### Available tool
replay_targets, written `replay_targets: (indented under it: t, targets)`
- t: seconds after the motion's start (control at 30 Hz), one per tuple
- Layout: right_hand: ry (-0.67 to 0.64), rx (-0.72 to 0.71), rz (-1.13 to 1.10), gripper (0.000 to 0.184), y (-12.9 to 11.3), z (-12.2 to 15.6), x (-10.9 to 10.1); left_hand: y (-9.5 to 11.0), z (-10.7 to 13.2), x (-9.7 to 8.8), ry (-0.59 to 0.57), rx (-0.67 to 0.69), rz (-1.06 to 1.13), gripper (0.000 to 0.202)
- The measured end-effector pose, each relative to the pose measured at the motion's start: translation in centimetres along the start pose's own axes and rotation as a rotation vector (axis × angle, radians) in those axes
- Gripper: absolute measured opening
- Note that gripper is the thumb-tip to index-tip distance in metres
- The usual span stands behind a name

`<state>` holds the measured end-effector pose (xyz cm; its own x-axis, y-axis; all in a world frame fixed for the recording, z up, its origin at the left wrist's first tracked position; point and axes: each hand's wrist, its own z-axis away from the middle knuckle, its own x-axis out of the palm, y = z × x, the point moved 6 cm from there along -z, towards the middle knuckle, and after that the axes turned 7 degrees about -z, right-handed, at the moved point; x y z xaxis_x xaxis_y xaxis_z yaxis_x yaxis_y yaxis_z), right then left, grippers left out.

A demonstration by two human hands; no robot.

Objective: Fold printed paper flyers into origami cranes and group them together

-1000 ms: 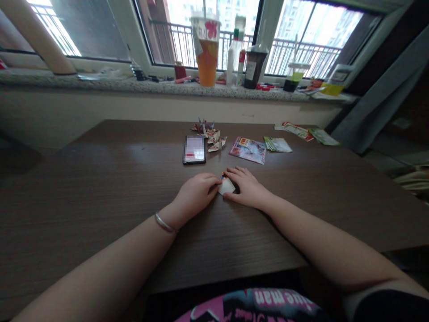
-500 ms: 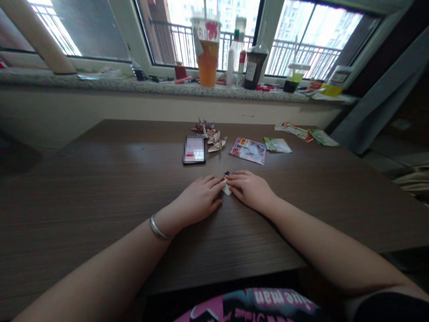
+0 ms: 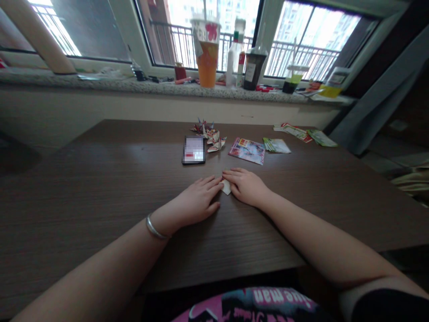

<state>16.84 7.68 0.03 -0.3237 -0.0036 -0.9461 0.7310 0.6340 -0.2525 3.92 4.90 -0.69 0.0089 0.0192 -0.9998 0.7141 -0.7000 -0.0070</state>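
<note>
A small piece of folded paper (image 3: 227,187), pale on its visible side, lies on the brown table between my two hands. My left hand (image 3: 197,199) rests palm down with its fingers stretched out; the fingertips touch the paper's left edge, and the thumb lies apart on the wood. From the right, my right hand (image 3: 248,185) lies flat, its fingers covering the far part of the paper. What is under those fingers is hidden. Beyond the hands sit several folded paper pieces (image 3: 217,145), pointed and patterned, beside a phone (image 3: 194,150) with a lit, blurred screen.
A colourful booklet (image 3: 247,150), some green-edged sheets (image 3: 277,146) and more papers (image 3: 295,132) lie toward the back right of the table (image 3: 83,188). On the windowsill stand a large cup of orange drink (image 3: 208,62), bottles (image 3: 233,62) and a dark drink cup (image 3: 254,69).
My right hand's fingers have shifted slightly left and away over the paper, covering its coloured far tip. My left hand has drawn back a little to the left.
</note>
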Motion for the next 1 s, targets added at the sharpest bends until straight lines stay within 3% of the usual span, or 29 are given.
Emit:
replay_targets:
  t: [0.5,0.9,1.0]
  targets:
    - [-0.032,0.091,-0.002,0.05,1.9,-0.2,1.1,-0.6,0.2,0.1,-0.015,0.048,0.087,0.052]
    - [-0.083,0.175,0.015,0.052,2.8,-0.3,1.2,1.3,-0.3,-0.2,0.071,-0.009,-0.036,0.055]
    - [-0.087,0.207,0.024,0.053,2.8,0.1,0.6,1.9,-0.2,-0.2,0.043,-0.002,-0.03,0.059]
